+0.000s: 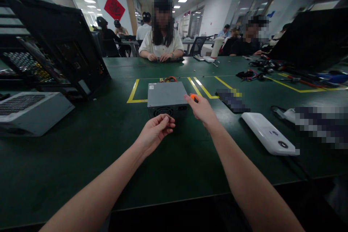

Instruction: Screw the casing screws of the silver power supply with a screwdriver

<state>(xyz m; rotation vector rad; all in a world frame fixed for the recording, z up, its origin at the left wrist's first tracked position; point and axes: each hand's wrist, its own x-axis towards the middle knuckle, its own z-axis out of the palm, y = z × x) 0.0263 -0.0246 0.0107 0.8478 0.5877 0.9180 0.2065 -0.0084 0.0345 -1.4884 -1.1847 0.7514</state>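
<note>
A grey computer power supply [168, 93] sits on the green table with its fan grille and socket side facing me. Its coloured cables [170, 78] show behind the top edge. My left hand [160, 127] is in front of the fan grille, thumb and fingertips pinched; whatever they hold is too small to name. My right hand [201, 108] is closed around an orange-and-black screwdriver [194, 98] at the power supply's right side. Only the end of its handle shows; the shaft is hidden.
An open black computer case [67, 50] and a second power supply [35, 112] stand left. Right lie a dark phone [231, 100], a white power bank [268, 132] and tangled cables [250, 75]. Yellow tape [133, 92] marks the table [174, 174]. A person [161, 43] sits opposite.
</note>
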